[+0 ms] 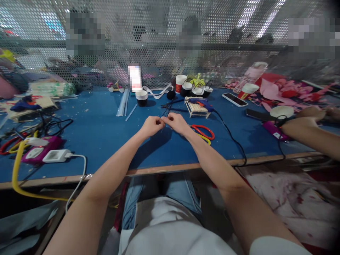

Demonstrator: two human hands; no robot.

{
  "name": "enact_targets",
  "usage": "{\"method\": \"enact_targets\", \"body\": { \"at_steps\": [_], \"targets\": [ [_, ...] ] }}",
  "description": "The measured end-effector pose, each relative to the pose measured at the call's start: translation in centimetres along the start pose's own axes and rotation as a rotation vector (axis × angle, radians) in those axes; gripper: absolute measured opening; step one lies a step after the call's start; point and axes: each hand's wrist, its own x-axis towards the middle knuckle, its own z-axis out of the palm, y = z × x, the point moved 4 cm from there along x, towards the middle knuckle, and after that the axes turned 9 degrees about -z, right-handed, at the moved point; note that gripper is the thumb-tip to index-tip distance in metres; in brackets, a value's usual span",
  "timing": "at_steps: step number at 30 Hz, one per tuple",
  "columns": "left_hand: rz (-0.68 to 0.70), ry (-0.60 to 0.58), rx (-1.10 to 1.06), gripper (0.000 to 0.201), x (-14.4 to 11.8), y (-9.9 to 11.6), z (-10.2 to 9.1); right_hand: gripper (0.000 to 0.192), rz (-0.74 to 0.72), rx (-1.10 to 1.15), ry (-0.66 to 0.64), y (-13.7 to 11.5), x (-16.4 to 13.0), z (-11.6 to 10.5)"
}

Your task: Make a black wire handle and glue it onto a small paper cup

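My left hand (151,125) and my right hand (177,123) meet over the middle of the blue table (101,127), fingertips pinched together on a thin black wire (166,111) that rises between them. The piece is small and partly hidden by my fingers. Red-handled scissors (204,130) lie just right of my right wrist. Beyond my hands stands a small frame of wooden sticks (197,107) with a blue glue gun (203,102) resting on it.
Several paper cups (141,97) stand at the back. Clear glue sticks (122,102) lie left of centre. Chargers and a yellow cable (42,154) sit at the left edge. Phones (235,99) and another person's arm (305,129) are on the right. A perforated screen closes the far side.
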Motion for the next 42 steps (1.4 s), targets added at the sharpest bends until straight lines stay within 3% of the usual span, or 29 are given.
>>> {"method": "enact_targets", "body": {
  "at_steps": [4, 11, 20, 29, 37, 42],
  "targets": [
    [-0.005, -0.040, -0.046, 0.020, -0.04, 0.08, 0.06, 0.028, 0.006, 0.173, -0.064, -0.30, -0.26, 0.13],
    [0.020, -0.056, -0.005, 0.018, -0.02, 0.36, -0.48, 0.029, 0.012, -0.010, -0.009, -0.02, -0.02, -0.17],
    [0.030, 0.008, 0.087, 0.017, -0.13, 0.55, -0.71, 0.033, -0.016, -0.081, 0.025, -0.12, -0.02, -0.31],
    [0.018, 0.003, 0.041, 0.016, -0.11, 0.39, -0.39, 0.034, -0.031, -0.161, 0.073, 0.09, 0.36, -0.20],
    [-0.016, -0.047, -0.067, 0.019, -0.22, 0.41, -0.32, 0.027, -0.024, 0.228, -0.075, -0.48, -0.29, -0.01],
    [0.002, -0.037, -0.071, 0.017, 0.12, 0.00, -0.20, 0.026, -0.022, 0.049, -0.006, -0.13, -0.04, -0.18]
  ]
}}
